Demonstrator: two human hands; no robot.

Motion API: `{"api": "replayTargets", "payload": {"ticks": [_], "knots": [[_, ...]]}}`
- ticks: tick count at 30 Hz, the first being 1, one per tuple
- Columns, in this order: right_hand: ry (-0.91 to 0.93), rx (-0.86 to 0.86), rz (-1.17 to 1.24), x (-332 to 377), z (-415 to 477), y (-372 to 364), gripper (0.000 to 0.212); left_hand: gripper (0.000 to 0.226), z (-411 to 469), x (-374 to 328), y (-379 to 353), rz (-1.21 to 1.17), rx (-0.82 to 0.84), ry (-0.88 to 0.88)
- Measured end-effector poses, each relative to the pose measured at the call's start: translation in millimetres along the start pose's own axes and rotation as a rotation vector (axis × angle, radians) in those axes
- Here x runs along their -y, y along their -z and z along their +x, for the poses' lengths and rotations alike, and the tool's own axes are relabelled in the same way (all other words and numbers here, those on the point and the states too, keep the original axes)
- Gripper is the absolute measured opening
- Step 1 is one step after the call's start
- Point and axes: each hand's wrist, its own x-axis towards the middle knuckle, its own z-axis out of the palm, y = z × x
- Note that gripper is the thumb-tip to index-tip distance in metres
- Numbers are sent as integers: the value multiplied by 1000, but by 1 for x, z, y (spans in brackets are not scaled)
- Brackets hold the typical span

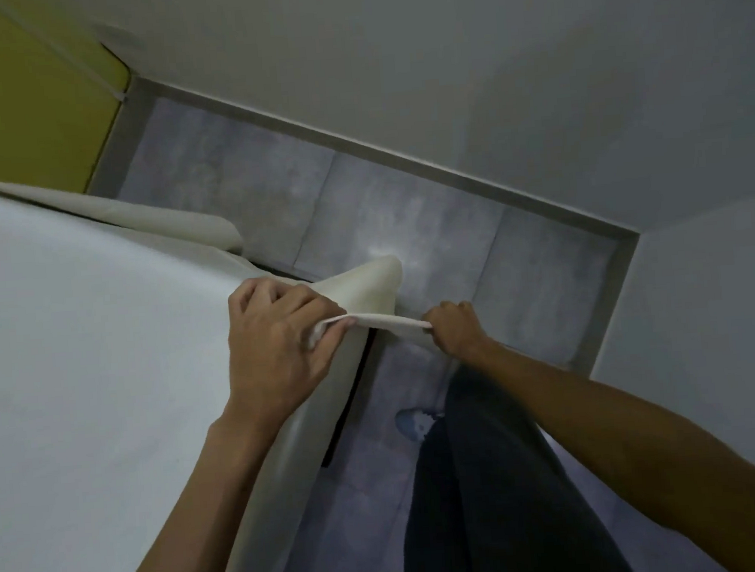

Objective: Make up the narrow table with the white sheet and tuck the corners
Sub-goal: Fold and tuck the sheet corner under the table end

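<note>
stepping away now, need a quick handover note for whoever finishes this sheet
Left hand: grips a bunch of the white sheet at the near corner of the table.
Right hand: grips the sheet's edge and holds it taut out past that corner, above the floor.
Sheet: spread over the table top; cream padding shows bare at this corner and along the far edge.
Done: top covered.
Left: tuck this corner. The other corners are out of view, so check them.

White sheet (79,329): matt cloth. Table padding (367,286): smooth cream vinyl, slight sheen. Floor (407,221): mottled grey tile.
</note>
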Motion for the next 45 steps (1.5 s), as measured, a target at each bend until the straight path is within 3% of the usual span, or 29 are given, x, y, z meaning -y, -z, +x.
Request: {"api": "replayTargets", "payload": {"ticks": [4,8,11,15,28,34,38,41,45], "knots": [[186,-125,310,12,-7,7,43,20,-1,1,-5,11,-10,-13],[456,-572,687,58,-52,56,33,19,-1,-1,-3,8,14,-10],[572,-798,720,86,-82,89,20,12,-1,-3,0,-50,7,12],[563,-891,607,96,-96,101,14,7,-1,-4,4,-145,-5,34],[484,-592,482,42,-32,32,27,5,1,-2,4,-103,19,-3],[491,-529,502,32,1,23,27,19,0,-3,2,8,57,-20],[468,-437,490,20,4,14,26,45,-5,-7,3,167,184,12],[374,-327,441,4,1,5,29,60,-7,-10,4,214,229,57],[179,-111,308,-22,3,-1,29,61,-9,-9,0,203,195,63]]}}
